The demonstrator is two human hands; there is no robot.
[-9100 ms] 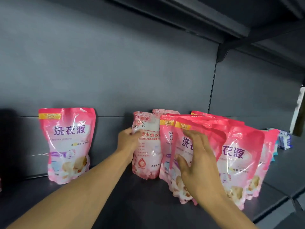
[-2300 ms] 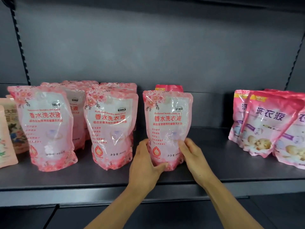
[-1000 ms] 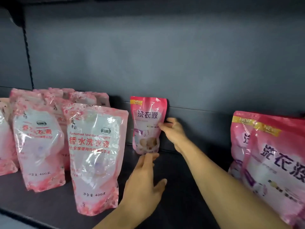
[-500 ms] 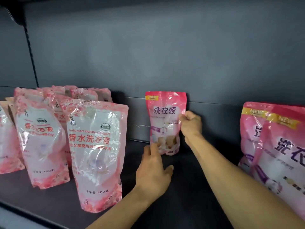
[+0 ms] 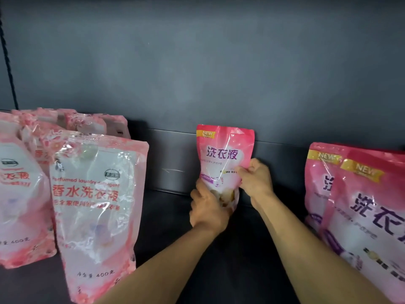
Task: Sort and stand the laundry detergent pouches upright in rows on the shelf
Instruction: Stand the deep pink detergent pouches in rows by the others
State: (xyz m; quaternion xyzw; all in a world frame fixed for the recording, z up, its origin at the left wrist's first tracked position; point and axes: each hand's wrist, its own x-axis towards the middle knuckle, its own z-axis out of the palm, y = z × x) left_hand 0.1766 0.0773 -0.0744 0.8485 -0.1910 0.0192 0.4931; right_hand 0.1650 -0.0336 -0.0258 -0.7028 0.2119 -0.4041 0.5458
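since half a second ago the left hand (image 5: 207, 207) has closed round the base of the single pink pouch (image 5: 224, 159) at centre frame, against the shelf (image 5: 166, 218) back; the right hand (image 5: 255, 179) pinches its right edge. two matching pouches (image 5: 359, 207) right, cut off; pale floral pouches (image 5: 94, 207) left, rear ones hidden, count unclear.

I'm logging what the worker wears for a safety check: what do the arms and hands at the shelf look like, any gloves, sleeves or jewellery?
Both are bare. The left hand and right hand wear no gloves, and no rings or watch show. Both forearms are uncovered down to the bottom edge of the picture, so no sleeve is in view; anything worn higher up is out of frame.
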